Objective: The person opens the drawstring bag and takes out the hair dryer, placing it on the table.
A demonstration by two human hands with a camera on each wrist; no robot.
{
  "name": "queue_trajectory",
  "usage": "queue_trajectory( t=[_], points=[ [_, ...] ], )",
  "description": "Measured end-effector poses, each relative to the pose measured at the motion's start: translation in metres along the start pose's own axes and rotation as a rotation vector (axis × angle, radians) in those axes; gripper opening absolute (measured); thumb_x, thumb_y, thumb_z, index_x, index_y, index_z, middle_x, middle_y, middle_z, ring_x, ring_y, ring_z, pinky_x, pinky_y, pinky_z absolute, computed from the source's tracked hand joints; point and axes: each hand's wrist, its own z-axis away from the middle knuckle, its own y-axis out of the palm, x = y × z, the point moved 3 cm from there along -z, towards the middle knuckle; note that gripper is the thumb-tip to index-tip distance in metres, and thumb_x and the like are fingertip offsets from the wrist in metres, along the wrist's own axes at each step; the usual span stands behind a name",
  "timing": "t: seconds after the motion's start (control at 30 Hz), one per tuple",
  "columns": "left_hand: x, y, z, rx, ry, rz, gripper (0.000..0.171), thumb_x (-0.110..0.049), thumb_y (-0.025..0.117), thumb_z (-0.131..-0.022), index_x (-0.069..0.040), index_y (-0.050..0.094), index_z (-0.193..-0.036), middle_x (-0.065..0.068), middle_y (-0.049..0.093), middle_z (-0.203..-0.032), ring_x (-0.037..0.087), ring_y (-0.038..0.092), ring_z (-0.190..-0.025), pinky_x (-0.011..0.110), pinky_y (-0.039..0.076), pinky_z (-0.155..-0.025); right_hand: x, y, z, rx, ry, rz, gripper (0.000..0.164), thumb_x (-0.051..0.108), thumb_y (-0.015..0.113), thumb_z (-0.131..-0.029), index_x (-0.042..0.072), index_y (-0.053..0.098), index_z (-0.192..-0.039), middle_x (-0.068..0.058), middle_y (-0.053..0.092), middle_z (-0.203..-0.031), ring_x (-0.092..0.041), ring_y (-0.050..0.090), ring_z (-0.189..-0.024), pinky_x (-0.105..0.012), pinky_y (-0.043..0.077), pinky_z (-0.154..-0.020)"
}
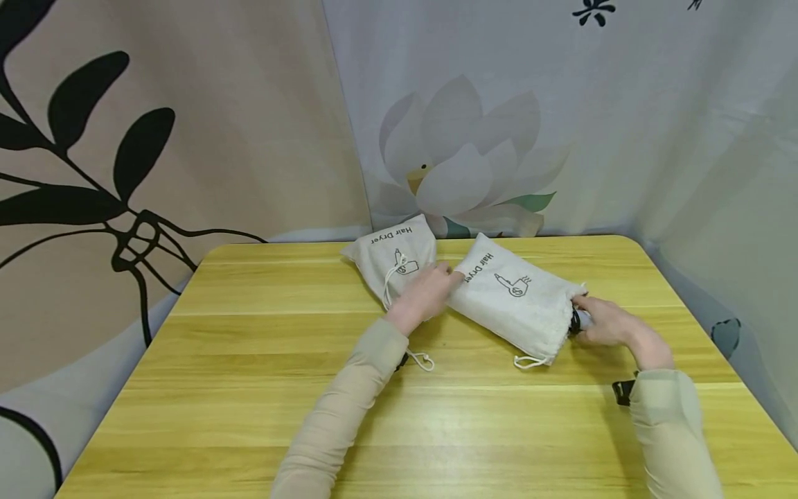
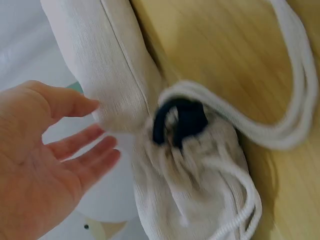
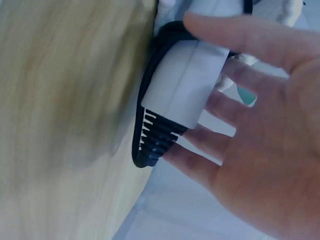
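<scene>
Right hand, handle partly in bag

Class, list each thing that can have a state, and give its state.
Left bag: mouth gathered, dark thing showing.
Right bag: mouth open.
White handle: protruding from the right bag.
Black cord: bent back along the handle.
Left hand: relaxed, at the right bag's corner.
Right hand: gripping the handle.

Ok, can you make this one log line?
left hand: at closed end of right bag | right hand: holds white handle at that bag's mouth | left bag: alongside
</scene>
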Motion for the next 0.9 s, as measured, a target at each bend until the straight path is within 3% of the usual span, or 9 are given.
queue_trajectory(
  t=[0.1,0.23,0.57,0.9],
  points=[
    [-0.008,0.003,-0.003,-0.018,0.05,0.068,0.037,-0.009,0.051,-0.095,-0.012,0.054,-0.132,0.011,0.056,-0.132,0.023,0.054,-0.122,0.033,0.044,-0.105,0.003,0.003,-0.002,0.006,0.012,0.016,0.081,0.018,0.073,-0.074,-0.016,0.034,-0.136,-0.042,0.04,-0.134,-0.058,0.038,-0.123,-0.064,0.035,-0.1],
    [-0.016,0.011,-0.008,0.053,0.063,0.128,0.045,-0.012,0.048,-0.097,-0.012,0.043,-0.142,0.01,0.048,-0.143,0.022,0.048,-0.131,0.031,0.037,-0.111,0.007,0.005,-0.005,-0.025,0.055,0.081,0.077,0.022,0.071,-0.077,-0.013,0.037,-0.137,-0.04,0.039,-0.136,-0.057,0.038,-0.123,-0.064,0.037,-0.099],
    [-0.021,0.03,-0.012,0.238,-0.012,0.226,0.054,-0.02,0.042,-0.101,-0.023,0.024,-0.151,0.007,0.027,-0.157,0.022,0.03,-0.143,0.035,0.027,-0.118,0.012,0.005,-0.007,-0.037,0.099,0.152,0.064,0.018,0.063,-0.085,-0.006,0.04,-0.139,-0.035,0.042,-0.138,-0.055,0.042,-0.122,-0.068,0.041,-0.089],
    [-0.022,0.04,-0.016,0.271,-0.039,0.262,0.055,-0.021,0.042,-0.101,-0.024,0.022,-0.152,0.006,0.024,-0.158,0.02,0.027,-0.145,0.035,0.025,-0.119,0.013,0.003,-0.006,-0.043,0.098,0.163,0.064,0.021,0.065,-0.084,-0.004,0.042,-0.138,-0.036,0.044,-0.135,-0.055,0.044,-0.12,-0.069,0.043,-0.084]
  ],
)
